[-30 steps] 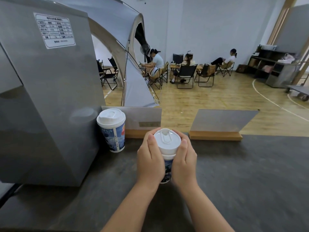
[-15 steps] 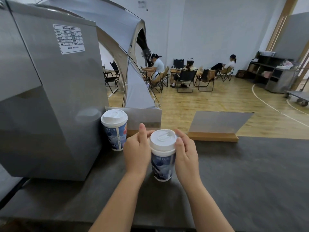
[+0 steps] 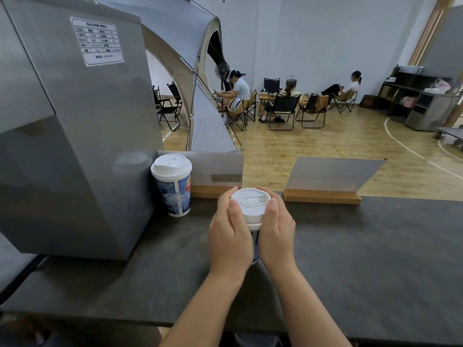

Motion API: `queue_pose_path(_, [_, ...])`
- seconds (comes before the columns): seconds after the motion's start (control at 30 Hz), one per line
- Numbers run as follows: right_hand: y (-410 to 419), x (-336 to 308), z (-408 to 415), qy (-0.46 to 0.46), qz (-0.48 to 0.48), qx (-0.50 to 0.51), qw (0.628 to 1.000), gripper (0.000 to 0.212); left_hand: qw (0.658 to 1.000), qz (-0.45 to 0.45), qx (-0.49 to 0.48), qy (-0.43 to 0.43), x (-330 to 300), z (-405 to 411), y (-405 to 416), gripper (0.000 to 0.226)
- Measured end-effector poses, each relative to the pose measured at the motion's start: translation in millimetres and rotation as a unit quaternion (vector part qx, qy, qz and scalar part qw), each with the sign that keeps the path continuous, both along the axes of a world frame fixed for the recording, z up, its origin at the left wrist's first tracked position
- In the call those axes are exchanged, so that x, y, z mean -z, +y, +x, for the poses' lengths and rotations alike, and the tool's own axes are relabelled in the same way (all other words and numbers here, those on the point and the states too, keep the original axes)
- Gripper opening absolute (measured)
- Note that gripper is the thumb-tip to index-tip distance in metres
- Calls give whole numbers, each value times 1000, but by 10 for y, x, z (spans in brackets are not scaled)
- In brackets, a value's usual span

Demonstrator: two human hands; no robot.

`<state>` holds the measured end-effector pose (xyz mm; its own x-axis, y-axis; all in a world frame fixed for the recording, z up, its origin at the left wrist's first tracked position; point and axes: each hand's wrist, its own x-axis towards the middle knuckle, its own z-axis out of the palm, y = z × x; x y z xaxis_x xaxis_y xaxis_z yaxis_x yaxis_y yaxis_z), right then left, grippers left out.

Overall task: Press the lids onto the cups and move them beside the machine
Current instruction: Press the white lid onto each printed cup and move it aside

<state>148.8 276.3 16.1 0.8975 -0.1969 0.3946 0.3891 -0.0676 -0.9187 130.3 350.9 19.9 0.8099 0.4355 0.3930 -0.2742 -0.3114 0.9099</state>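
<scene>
A paper cup with a blue printed wall stands upright on the dark grey stone-look desk, its long axis vertical, capped by a white plastic lid whose raised sip tab runs left to right across the top. The left hand and right hand wrap it from either side: each grip is curled round the lid's rim and the upper cup wall, thumbs lying along the near edge of the lid, fingertips reaching round the far side.

A second blue-printed paper cup with a white lid stands upright to the left, just beside the flank of the large brushed-steel machine, which carries a white label.

Two grey sign panels in wooden bases line the desk's far edge. Beyond lies a wooden floor with painted lines, a grey tent, folding chairs with seated people and dark shelving by a white wall.
</scene>
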Motion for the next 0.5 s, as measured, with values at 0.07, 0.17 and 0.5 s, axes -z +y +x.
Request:
queue_pose_path(0.07, [2, 2, 3, -7, -7, 0, 1000, 48, 1000, -11, -10, -9, 24, 22, -9, 50])
queue_pose_path(0.17, [2, 2, 13, -11, -14, 4, 1000, 56, 1000, -10, -8, -24, 55, 39, 0, 50])
queue_pose_path(0.5, [-143, -37, -27, 20, 16, 26, 999, 24, 999, 3, 41, -7, -59, 237, 481, 24])
